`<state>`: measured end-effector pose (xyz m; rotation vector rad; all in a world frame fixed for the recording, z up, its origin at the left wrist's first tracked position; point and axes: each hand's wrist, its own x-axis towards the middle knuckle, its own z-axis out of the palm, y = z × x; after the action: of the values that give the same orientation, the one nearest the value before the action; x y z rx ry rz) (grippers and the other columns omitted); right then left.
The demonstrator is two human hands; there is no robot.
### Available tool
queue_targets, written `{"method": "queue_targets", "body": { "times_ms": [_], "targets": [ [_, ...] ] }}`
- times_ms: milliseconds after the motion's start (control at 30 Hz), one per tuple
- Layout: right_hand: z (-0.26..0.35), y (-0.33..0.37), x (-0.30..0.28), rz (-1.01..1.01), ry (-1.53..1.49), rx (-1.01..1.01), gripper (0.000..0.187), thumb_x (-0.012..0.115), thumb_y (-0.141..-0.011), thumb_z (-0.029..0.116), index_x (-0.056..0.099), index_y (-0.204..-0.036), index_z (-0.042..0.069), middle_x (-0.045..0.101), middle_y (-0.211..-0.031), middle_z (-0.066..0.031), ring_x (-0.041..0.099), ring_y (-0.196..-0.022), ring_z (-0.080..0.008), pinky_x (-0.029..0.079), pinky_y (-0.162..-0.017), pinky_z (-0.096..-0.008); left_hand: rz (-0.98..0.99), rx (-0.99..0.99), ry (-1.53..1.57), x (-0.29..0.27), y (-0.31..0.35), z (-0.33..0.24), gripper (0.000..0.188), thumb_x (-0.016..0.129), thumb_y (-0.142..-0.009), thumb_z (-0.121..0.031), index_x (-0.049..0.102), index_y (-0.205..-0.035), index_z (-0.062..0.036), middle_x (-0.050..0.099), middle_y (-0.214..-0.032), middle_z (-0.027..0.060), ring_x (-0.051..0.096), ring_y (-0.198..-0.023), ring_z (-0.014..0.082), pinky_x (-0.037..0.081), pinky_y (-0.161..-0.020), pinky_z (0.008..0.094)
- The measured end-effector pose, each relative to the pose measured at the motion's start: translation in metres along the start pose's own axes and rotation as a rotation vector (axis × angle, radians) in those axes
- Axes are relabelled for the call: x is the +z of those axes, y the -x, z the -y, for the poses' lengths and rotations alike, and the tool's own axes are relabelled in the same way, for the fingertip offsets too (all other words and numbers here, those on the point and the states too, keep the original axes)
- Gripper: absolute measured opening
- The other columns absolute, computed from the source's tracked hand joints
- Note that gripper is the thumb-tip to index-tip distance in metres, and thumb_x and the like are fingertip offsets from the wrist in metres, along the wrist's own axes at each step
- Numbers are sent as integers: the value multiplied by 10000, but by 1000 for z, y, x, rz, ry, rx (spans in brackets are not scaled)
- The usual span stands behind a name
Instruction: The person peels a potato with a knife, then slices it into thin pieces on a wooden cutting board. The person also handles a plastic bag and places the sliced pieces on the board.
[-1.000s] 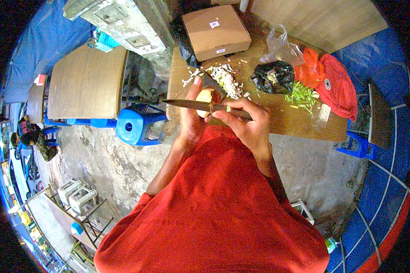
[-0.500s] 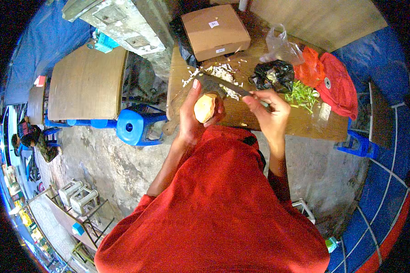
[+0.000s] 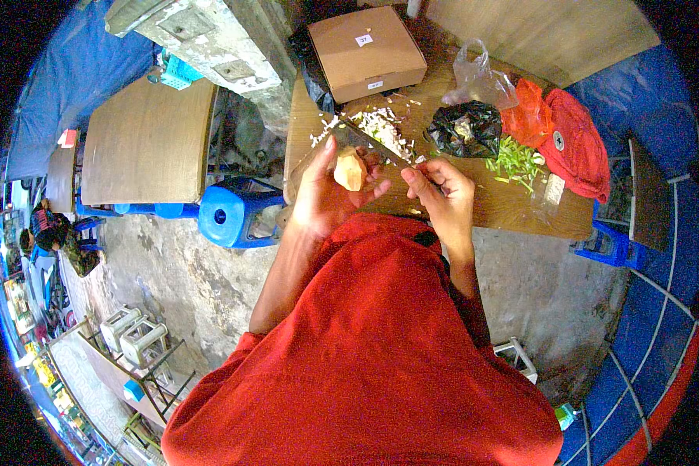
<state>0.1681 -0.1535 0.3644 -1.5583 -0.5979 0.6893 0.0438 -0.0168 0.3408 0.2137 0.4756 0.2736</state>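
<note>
My left hand point(image 3: 318, 190) cradles a pale yellow peeled potato point(image 3: 350, 170), its surface cut in facets. The thumb stands up on one side, and the other fingers are partly spread behind it. In my right hand point(image 3: 444, 188) is a knife point(image 3: 377, 146), pinched at the handle end, its dark blade slanting up and left past the potato. I cannot tell whether the blade touches the potato. Chopped white pieces point(image 3: 388, 128) lie on the wooden table point(image 3: 512, 210) just beyond both hands.
A brown cardboard box point(image 3: 365, 54) stands at the table's back. To the right are a black plastic bag point(image 3: 464, 130), cut green vegetables point(image 3: 514, 165), an orange bag point(image 3: 526, 113) and a red cloth item point(image 3: 579, 144). A blue stool point(image 3: 237, 213) stands left of the table.
My right hand has drawn slightly left and nearer, bringing the knife lower and steeper. The potato has turned in my left hand, whose fingers have loosened.
</note>
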Motion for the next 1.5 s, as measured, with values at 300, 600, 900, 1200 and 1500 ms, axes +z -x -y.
{"method": "queue_targets", "body": {
  "times_ms": [300, 600, 900, 1200, 1500],
  "targets": [
    [0, 3, 11, 118, -95, 12, 179, 688, -828, 178, 608, -844, 18, 655, -747, -38, 575, -644, -70, 443, -581, -210, 80, -26, 87, -2, -3, 7, 469, 520, -859, -516, 530, -1125, -130, 570, -1010, 75, 528, -1001, 232, 363, -959, 456],
    [5, 8, 25, 164, 259, -244, 302, 772, -737, 272, 616, -842, 36, 651, -772, -77, 614, -685, -132, 487, -622, -280, 3, 105, -261, 12, 3, 5, 482, 449, -890, -574, 561, -1024, -125, 584, -890, 4, 544, -821, 150, 451, -774, 317],
    [15, 11, 28, 59, 298, -175, 290, 781, -735, 239, 630, -872, 33, 641, -753, -48, 590, -671, -91, 477, -601, -255, -64, 187, -200, 24, 4, 10, 497, 523, -877, -521, 544, -1124, -90, 589, -1032, 37, 557, -929, 178, 456, -845, 344],
    [16, 9, 28, 51, 324, -264, 293, 776, -739, 244, 630, -872, 29, 660, -727, -70, 625, -653, -117, 476, -564, -257, -48, 290, -282, 27, 3, 13, 471, 507, -888, -516, 521, -1091, -91, 565, -975, 49, 545, -880, 183, 472, -788, 350],
    [12, 8, 30, 78, 288, -207, 269, 769, -748, 225, 626, -861, 26, 658, -728, -62, 609, -656, -103, 475, -580, -253, -14, 264, -211, 22, 0, 12, 461, 463, -926, -469, 526, -1151, -71, 588, -1090, 60, 561, -1004, 186, 456, -889, 347]
  ]
}}
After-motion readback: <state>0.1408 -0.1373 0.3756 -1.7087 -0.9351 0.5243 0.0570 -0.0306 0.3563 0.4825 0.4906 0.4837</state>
